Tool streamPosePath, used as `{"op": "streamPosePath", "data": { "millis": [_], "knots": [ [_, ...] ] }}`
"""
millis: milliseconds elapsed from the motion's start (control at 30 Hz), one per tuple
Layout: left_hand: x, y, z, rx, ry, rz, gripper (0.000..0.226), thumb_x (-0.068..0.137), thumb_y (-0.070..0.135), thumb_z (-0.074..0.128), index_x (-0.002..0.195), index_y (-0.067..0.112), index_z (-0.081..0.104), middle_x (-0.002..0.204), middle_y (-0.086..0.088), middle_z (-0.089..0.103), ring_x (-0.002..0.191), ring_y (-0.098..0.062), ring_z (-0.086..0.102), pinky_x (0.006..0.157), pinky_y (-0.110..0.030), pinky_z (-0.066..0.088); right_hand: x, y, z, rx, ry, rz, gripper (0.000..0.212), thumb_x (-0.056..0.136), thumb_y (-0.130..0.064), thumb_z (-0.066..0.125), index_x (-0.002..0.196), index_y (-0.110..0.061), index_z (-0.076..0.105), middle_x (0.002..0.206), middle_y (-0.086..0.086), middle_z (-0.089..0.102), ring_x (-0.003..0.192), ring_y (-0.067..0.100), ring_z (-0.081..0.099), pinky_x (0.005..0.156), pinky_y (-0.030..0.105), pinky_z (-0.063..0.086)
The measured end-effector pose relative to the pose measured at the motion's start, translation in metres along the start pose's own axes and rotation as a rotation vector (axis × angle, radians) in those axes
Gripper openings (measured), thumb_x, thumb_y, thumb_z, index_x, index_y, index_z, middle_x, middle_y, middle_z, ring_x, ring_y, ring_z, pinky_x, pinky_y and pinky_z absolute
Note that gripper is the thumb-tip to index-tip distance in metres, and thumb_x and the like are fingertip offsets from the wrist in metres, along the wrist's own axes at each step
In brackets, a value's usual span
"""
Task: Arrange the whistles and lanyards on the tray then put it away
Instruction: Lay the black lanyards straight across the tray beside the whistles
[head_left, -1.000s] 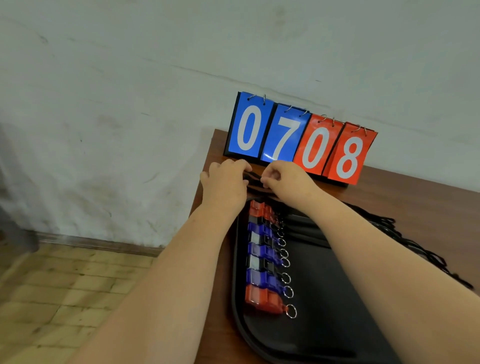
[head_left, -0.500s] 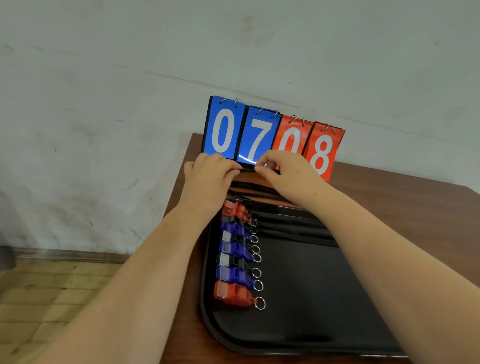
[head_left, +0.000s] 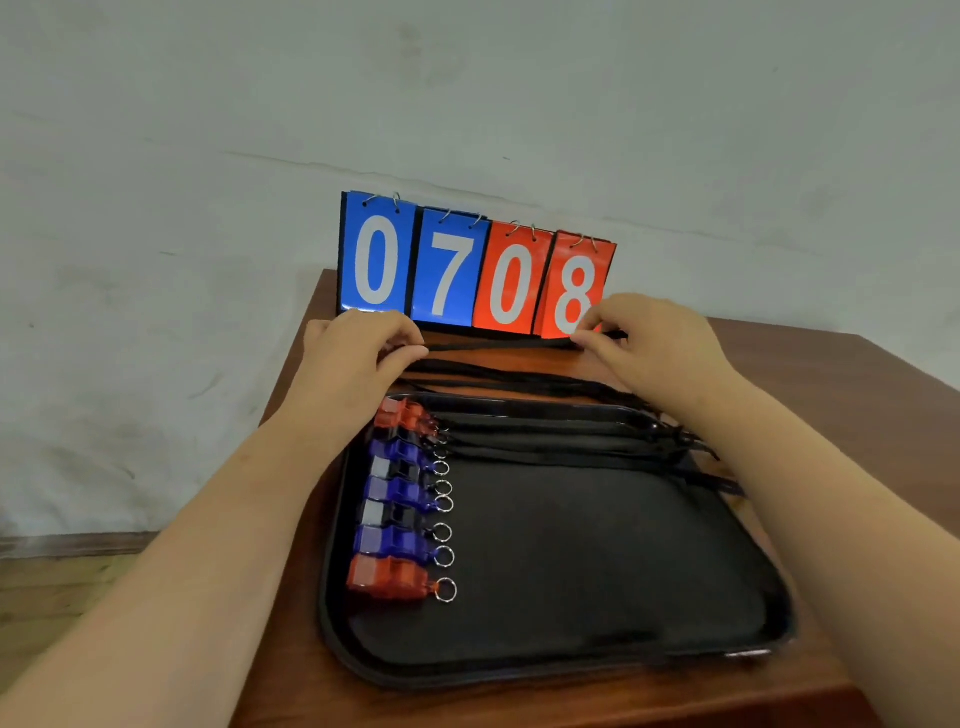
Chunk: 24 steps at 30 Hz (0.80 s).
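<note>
Head: left hand (head_left: 358, 353), right hand (head_left: 649, 345) now apart, lanyard (head_left: 498, 345) taut.

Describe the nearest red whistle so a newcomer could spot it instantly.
Start at the black tray on the wooden table. Whistles line its left side in a column; the red whistle is the last one, at the near end. Its neighbour is a blue whistle; the far-end whistle is also red.
</note>
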<state>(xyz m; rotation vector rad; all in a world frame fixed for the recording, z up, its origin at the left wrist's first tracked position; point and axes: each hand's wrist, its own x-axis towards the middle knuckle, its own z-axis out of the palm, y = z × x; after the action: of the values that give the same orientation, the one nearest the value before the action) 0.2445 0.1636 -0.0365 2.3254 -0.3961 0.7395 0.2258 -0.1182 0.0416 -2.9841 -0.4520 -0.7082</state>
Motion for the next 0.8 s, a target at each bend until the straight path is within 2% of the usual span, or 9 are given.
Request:
{"op": "streamPosePath", "data": {
  "millis": [100, 200, 300, 400, 500, 600, 800],
  "knots": [
    [-0.002, 0.006, -0.002, 0.018, -0.041, 0.054, 0.012, 0.091, 0.037, 0.064, 0.095, 0.027, 0.069, 0.089, 0.014, 0.068, 0.093, -0.011, 0.062, 0.100, -0.042, 0.039, -0.013, 0.016, -0.008, 0.002, 0.017, 0.041, 0.021, 0.095, -0.044, 0.056, 0.100, -0.028, 0.068, 0.097, -0.012, 0.067, 0.088, 0.010, 0.060, 0.068, 0.026, 0.045],
    [-0.003, 0.013, -0.005, -0.011, -0.096, 0.099, 0.012, 0.090, 0.037, 0.065, 0.096, 0.028, 0.070, 0.084, 0.019, 0.064, 0.088, -0.009, 0.061, 0.096, -0.042, 0.047, -0.030, 0.028, -0.016, 0.013, 0.034, 0.074, 0.020, 0.094, -0.043, 0.058, 0.099, -0.027, 0.069, 0.093, -0.012, 0.066, 0.083, 0.007, 0.055, 0.060, 0.018, 0.034],
    [-0.003, 0.022, -0.010, -0.034, -0.178, 0.133, 0.012, 0.087, 0.034, 0.069, 0.096, 0.027, 0.072, 0.084, 0.024, 0.060, 0.083, 0.001, 0.060, 0.083, -0.026, 0.051, -0.051, 0.038, -0.022, 0.056, 0.045, 0.125, 0.016, 0.094, -0.041, 0.059, 0.097, -0.029, 0.069, 0.090, -0.013, 0.067, 0.082, 0.007, 0.056, 0.061, 0.018, 0.035],
    [-0.005, 0.031, -0.014, -0.047, -0.273, 0.149, 0.012, 0.083, 0.033, 0.073, 0.094, 0.033, 0.071, 0.085, 0.021, 0.065, 0.083, 0.005, 0.061, 0.074, -0.013, 0.043, -0.075, 0.049, -0.021, 0.106, 0.045, 0.189, 0.011, 0.094, -0.041, 0.060, 0.092, -0.034, 0.067, 0.089, -0.017, 0.065, 0.083, 0.007, 0.058, 0.064, 0.024, 0.038],
    [-0.006, 0.038, -0.014, 0.001, -0.360, 0.199, 0.012, 0.078, 0.035, 0.077, 0.090, 0.033, 0.072, 0.082, 0.019, 0.066, 0.080, 0.003, 0.062, 0.073, -0.014, 0.043, -0.097, 0.059, -0.009, 0.132, 0.061, 0.236, 0.010, 0.092, -0.041, 0.061, 0.085, -0.035, 0.065, 0.085, -0.018, 0.062, 0.079, 0.004, 0.056, 0.063, 0.025, 0.039],
    [-0.008, 0.042, -0.012, 0.056, -0.420, 0.246, 0.009, 0.080, 0.036, 0.075, 0.088, 0.035, 0.071, 0.081, 0.018, 0.064, 0.078, 0.003, 0.060, 0.072, -0.014, 0.043, -0.115, 0.067, 0.007, 0.202, 0.104, 0.285, 0.013, 0.089, -0.039, 0.067, 0.078, -0.032, 0.065, 0.081, -0.019, 0.055, 0.075, 0.000, 0.052, 0.063, 0.021, 0.036],
    [-0.009, 0.044, -0.011, 0.132, -0.520, 0.310, 0.007, 0.081, 0.039, 0.073, 0.084, 0.037, 0.067, 0.084, 0.022, 0.061, 0.088, 0.001, 0.053, 0.075, -0.023, 0.040, -0.134, 0.070, 0.037, 0.292, 0.131, 0.368, 0.011, 0.090, -0.032, 0.066, 0.082, -0.027, 0.071, 0.082, -0.011, 0.063, 0.083, 0.013, 0.060, 0.072, 0.034, 0.049]
  ]
}}
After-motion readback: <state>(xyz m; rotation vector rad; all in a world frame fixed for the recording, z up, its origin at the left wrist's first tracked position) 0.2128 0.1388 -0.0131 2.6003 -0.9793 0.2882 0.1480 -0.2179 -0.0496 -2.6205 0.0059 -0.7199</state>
